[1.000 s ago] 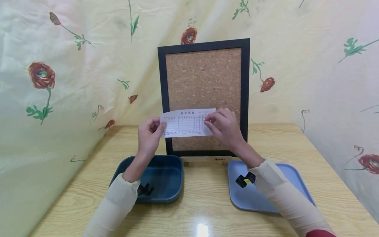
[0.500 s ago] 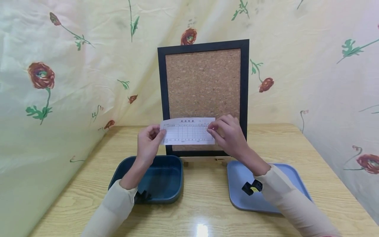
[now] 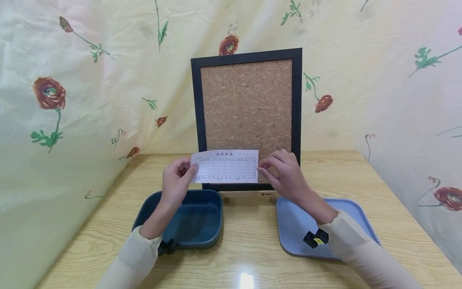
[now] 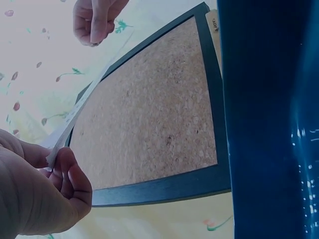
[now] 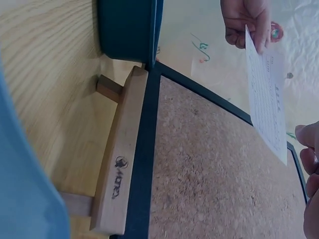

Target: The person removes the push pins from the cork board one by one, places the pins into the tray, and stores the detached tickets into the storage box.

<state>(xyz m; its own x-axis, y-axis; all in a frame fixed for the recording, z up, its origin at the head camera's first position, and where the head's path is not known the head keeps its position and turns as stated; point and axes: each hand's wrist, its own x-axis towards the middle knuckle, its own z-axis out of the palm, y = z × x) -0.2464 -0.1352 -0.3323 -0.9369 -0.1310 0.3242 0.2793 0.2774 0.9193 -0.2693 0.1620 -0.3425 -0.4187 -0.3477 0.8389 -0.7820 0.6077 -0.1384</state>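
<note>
A printed paper slip (image 3: 225,166), ruled like a receipt form, is held in front of the lower part of a black-framed corkboard (image 3: 249,104). My left hand (image 3: 176,180) pinches the slip's left end between thumb and curled fingers, also plain in the left wrist view. My right hand (image 3: 285,174) is at the slip's right edge, thumb and forefinger brought together on what seems a tiny pin-like object, too small to make out. In the right wrist view, a gap separates the slip's free end from the right fingers (image 5: 306,134).
A dark blue bin (image 3: 202,224) stands below my left forearm. Under the right forearm lies a light blue tray (image 3: 299,245). The corkboard rests on a wooden stand (image 5: 117,174) on the wood-grain table (image 3: 249,249), with a flowered cloth (image 3: 144,60) behind it.
Both hands and the slip have moved down across the corkboard. The right fingertips, earlier over the slip's right end, are now at its edge, and the slip has shifted slightly left.
</note>
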